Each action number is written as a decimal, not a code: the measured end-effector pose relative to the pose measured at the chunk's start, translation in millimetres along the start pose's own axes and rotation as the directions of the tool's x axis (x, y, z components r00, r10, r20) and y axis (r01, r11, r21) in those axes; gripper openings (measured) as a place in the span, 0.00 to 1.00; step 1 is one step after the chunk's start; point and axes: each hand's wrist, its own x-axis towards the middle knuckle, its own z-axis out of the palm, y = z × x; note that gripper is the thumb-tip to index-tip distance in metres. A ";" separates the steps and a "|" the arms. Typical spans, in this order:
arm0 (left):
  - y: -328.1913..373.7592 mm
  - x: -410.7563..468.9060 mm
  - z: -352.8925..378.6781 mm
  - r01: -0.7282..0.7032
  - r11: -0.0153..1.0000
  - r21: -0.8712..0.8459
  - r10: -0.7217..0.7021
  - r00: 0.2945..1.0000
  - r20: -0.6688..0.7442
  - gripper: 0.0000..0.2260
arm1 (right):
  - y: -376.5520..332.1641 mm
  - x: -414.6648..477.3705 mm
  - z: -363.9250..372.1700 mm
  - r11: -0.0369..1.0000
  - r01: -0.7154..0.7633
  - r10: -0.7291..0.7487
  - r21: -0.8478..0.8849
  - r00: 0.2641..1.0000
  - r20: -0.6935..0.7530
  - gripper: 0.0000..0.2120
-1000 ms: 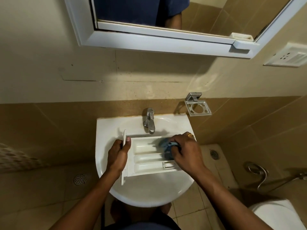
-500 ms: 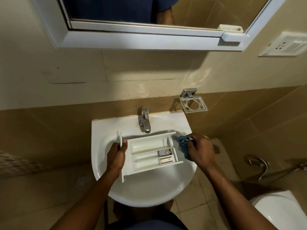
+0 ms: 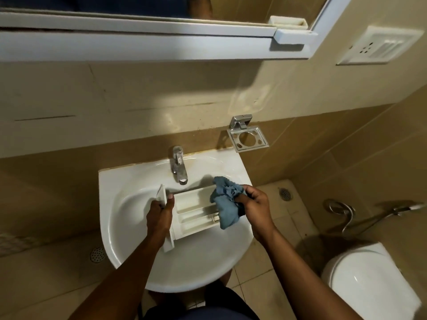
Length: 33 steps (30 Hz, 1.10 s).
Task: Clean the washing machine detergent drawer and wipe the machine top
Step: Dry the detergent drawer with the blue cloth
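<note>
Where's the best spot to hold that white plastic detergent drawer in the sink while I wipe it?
Grip the white plastic detergent drawer by its flat front panel, coming from the left. It stands out as a plate at the left end, clear of the compartments, where the left hand grips it.

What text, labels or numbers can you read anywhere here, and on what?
None can be read.
The detergent drawer shows no legible marking; any marks by the blue cloth are too small and blurred.
The wall socket plate and faucet bear no visible lettering.
</note>
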 end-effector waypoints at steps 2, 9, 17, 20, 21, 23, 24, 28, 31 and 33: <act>1.1 0.9 4.2 0.010 0.999 0.032 -0.010 1.000 -0.018 0.24 | -2.8 -0.6 0.2 0.995 -0.063 0.063 0.071 0.998 0.004 0.12; 22.7 -20.3 -5.6 -0.130 0.868 0.479 0.260 0.942 -0.215 0.25 | -18.7 -0.7 -3.1 0.975 -0.115 0.108 0.192 0.993 0.047 0.15; 145.5 -102.7 -21.1 -0.551 0.769 -0.325 0.631 0.734 0.251 0.22 | -98.8 -0.4 26.3 0.956 0.140 -0.155 0.258 0.987 0.041 0.14; 171.4 -105.5 -24.7 -0.552 0.763 -0.336 0.640 0.715 0.281 0.20 | -118.1 -2.3 38.0 0.924 0.193 -0.208 0.329 0.978 0.013 0.12; 177.4 -104.4 -28.6 -0.556 0.755 -0.347 0.648 0.711 0.272 0.18 | -120.9 -2.7 40.0 0.914 0.180 -0.199 0.364 0.980 0.016 0.12; 188.2 -104.6 -37.6 -0.602 0.716 -0.353 0.693 0.673 0.258 0.12 | -124.3 -3.0 41.0 0.897 0.156 -0.181 0.414 0.983 0.021 0.13; 192.8 -106.5 -42.3 -0.653 0.681 -0.333 0.730 0.640 0.238 0.10 | -125.9 -4.3 40.3 0.894 0.155 -0.179 0.420 0.984 0.017 0.13; 207.4 -106.5 -57.4 -0.879 0.463 -0.114 0.886 0.457 0.078 0.06 | -128.5 -8.9 36.4 0.909 0.148 -0.155 0.388 0.988 -0.014 0.10; 214.9 -97.7 -58.6 -0.943 0.291 0.163 0.951 0.304 0.061 0.09 | -117.7 -13.3 35.9 0.914 0.071 -0.081 0.399 0.997 0.009 0.07; 219.5 -99.3 -56.0 -0.949 0.273 0.160 0.959 0.282 0.039 0.06 | -110.6 -18.5 36.1 0.923 0.018 -0.030 0.385 0.999 0.025 0.07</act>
